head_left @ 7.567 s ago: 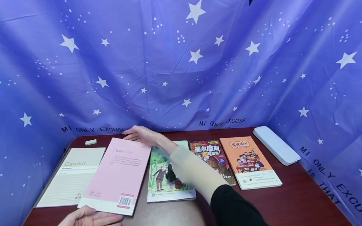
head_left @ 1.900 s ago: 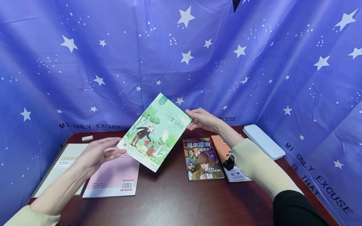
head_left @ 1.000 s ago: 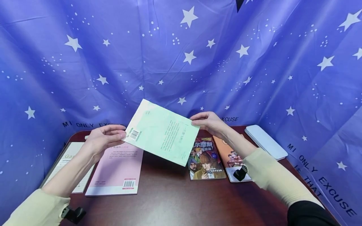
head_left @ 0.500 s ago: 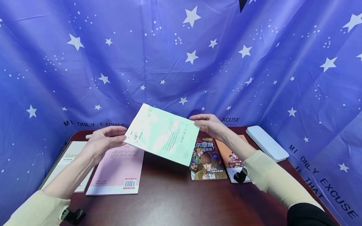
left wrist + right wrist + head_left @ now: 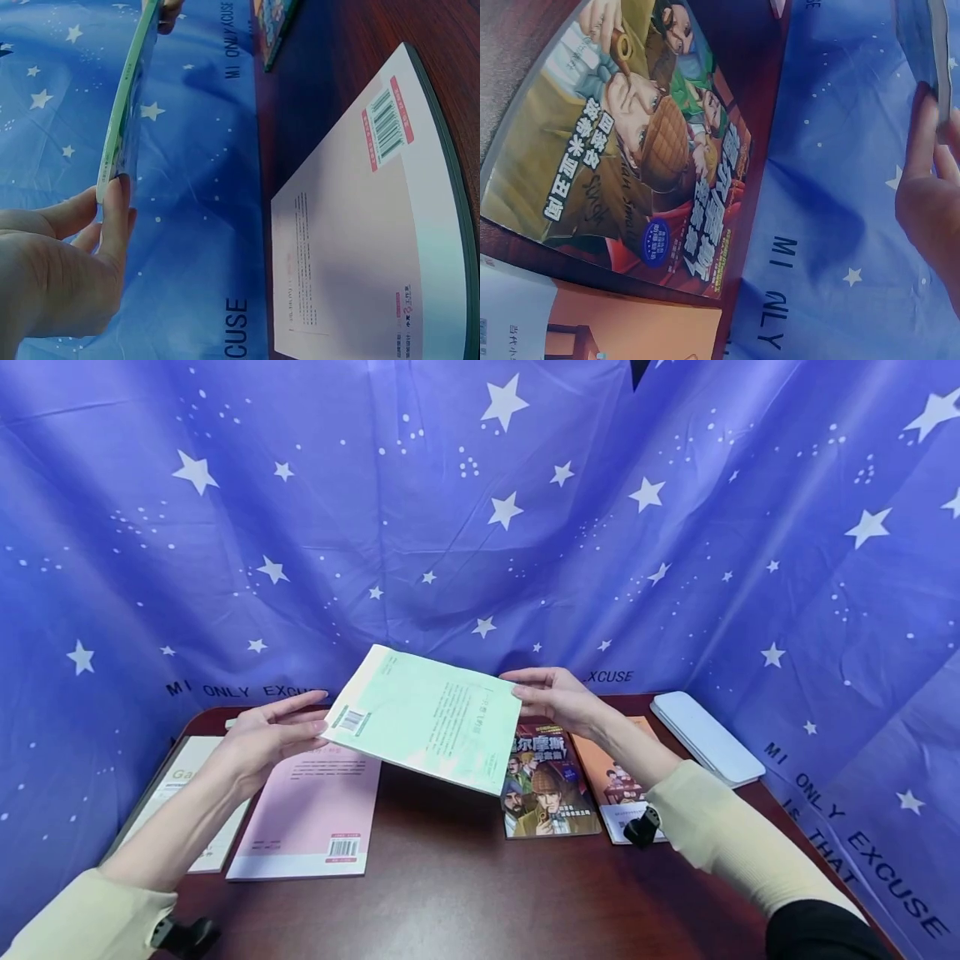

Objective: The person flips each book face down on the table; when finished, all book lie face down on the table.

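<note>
Both hands hold a light green book point(image 5: 427, 718) tilted above the table, its back cover with a barcode facing up. My left hand point(image 5: 262, 743) pinches the corner near the barcode between thumb and fingers. In the left wrist view the left thumb and fingers point(image 5: 114, 217) grip the spine end of the green book point(image 5: 126, 97). My right hand point(image 5: 558, 700) pinches the opposite short edge, also seen in the right wrist view as the right hand point(image 5: 930, 187) at the book's edge. Below lies a pink book point(image 5: 315, 810), back cover up.
Left of the pink book lies a cream notebook point(image 5: 213, 843), with a partly hidden eraser point(image 5: 231, 723) behind. On the right are a detective comic book point(image 5: 551, 793), an orange book point(image 5: 615, 768) and a white case point(image 5: 708, 739). A starry blue curtain point(image 5: 450, 527) hangs behind the table point(image 5: 450, 893).
The pink book, handled earlier, now lies on the table. The green book was lifted from the table and flipped from front cover to back cover, then lowered slightly.
</note>
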A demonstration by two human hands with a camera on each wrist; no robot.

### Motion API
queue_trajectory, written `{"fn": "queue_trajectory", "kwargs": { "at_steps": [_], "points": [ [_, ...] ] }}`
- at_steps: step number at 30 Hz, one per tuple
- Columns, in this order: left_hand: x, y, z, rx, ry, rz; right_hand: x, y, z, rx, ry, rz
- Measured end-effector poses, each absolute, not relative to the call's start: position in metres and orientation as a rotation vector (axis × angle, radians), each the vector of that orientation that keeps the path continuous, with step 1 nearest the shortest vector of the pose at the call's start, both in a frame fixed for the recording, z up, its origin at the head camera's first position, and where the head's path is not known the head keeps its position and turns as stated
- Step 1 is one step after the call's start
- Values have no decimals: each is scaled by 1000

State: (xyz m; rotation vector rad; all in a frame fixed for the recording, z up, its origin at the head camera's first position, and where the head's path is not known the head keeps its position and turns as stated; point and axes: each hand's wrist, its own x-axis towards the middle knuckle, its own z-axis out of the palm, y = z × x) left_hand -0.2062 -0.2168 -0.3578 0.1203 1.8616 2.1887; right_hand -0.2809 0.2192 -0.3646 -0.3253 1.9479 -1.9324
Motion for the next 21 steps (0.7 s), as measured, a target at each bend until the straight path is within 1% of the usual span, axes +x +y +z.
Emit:
{"fn": "queue_trajectory", "kwargs": {
  "at_steps": [8, 17, 21],
  "points": [
    [-205, -220, -361, 144, 1877, 2102, -283, 210, -373, -278, 2044, -1960],
    [-188, -212, -371, 219, 1982, 1944, -290, 193, -381, 0, 1991, -2133],
    [-180, -203, -376, 208, 2012, 1876, -292, 188, -385, 52, 1888, -2207]
  ]
}}
